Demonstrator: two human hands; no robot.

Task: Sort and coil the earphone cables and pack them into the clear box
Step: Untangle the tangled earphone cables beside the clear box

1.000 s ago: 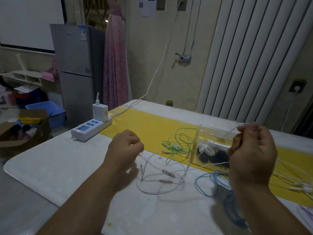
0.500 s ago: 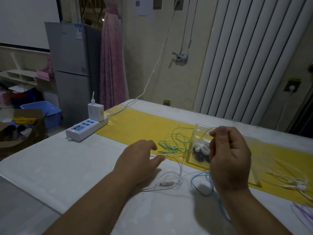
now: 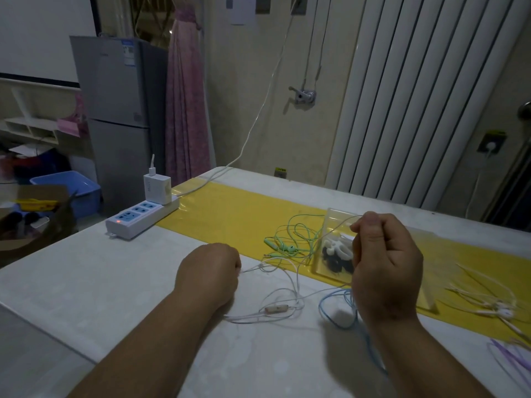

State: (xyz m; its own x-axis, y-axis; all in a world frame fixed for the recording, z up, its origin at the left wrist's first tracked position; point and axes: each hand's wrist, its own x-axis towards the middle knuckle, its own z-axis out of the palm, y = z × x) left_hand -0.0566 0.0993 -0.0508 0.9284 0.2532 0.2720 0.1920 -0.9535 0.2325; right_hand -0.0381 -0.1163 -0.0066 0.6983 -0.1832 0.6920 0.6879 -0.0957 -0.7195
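A white earphone cable (image 3: 283,307) lies looped on the table between my hands. My left hand (image 3: 208,272) rests on the table, its fingers curled round one end of that cable. Raised above the table, my right hand (image 3: 385,265) pinches another stretch of the same white cable by its thumb. Just behind it stands the clear box (image 3: 330,245) with white and black earphones inside. A green earphone cable (image 3: 290,242) lies tangled left of the box. A blue cable (image 3: 337,311) is loosely coiled under my right wrist.
More white earphones (image 3: 488,304) lie at the right on the yellow strip (image 3: 244,214), and purple cables (image 3: 508,354) at the right edge. A power strip (image 3: 140,218) with a white charger sits at the table's far left corner.
My left hand has dropped to the table, moved right and closed on the white cable. My right hand has shifted left and lower, in front of the clear box.
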